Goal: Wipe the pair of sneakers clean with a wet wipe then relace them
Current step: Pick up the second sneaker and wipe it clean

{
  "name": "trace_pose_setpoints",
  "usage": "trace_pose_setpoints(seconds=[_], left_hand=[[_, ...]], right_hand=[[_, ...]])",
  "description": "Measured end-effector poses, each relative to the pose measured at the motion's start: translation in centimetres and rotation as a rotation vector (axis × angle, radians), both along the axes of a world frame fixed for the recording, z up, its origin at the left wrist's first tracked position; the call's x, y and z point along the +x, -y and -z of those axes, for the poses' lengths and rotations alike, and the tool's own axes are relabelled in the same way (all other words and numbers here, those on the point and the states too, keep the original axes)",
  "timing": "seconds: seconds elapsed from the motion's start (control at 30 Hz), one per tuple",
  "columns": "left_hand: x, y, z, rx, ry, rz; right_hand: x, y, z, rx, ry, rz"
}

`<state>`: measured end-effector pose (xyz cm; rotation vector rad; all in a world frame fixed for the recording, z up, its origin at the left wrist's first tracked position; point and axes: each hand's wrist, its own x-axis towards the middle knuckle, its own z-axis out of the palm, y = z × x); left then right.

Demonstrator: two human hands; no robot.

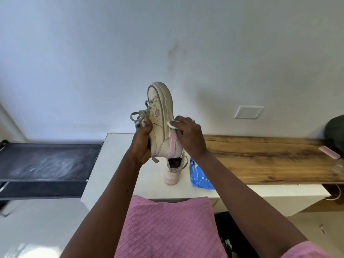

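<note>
A pink top point(167, 229) with little squares on it is closest, at the bottom. Two bare arms reach up from beside it.

Far to the left is a black rack point(46, 161) with flat shelves. Next to it is a white surface point(115, 164).

The left hand point(142, 142) holds one sneaker point(160, 112) up in the air, above the white surface. Its fingers point(147, 125) are curled tight round the open top of the shoe, close to the gray laces point(139, 116). The toe points up and the heel points down. The shoe is cream with a pink heel, and its sole faces right.

The right hand point(189, 136) has its fingers bent round a small white wet wipe point(173, 124). The wipe is pressed on the edge of the sole.

Under the held shoe, the other sneaker point(173, 174) stands on the white surface with its heel toward the camera. Just beside it on the right lies a blue pack of wipes point(199, 175).

Further right is a wooden surface point(270, 159). A white wall plate point(248, 112) is on the wall above it. A small pink thing point(329, 153) lies near its far right end, next to a dark bag point(335, 131).
</note>
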<state>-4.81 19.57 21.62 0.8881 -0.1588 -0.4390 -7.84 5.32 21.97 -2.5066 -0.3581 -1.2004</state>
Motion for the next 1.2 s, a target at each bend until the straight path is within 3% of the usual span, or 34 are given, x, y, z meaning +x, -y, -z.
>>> trace_pose_setpoints(seconds=[0.3,0.6,0.93,1.03,1.2], left_hand=[[-0.1,-0.3,1.3,-0.053,-0.097,0.02],[-1.0,0.5,1.9,-0.08,-0.12,0.169],[-0.2,0.2,2.5,-0.004,-0.223,0.161],[-0.6,0.5,2.4,-0.054,-0.26,0.179],[-1.5,1.0,2.6,-0.064,-0.288,0.223]], right_hand=[[-2.0,0.3,1.2,-0.255,0.059,-0.304],[-1.9,-2.7,0.8,-0.027,-0.02,-0.027],[-4.5,-0.3,4.2,-0.513,0.044,-0.281],[-3.5,0.8,3.6,-0.444,0.005,-0.29],[-1.9,-1.2,2.4,-0.256,-0.076,-0.078]])
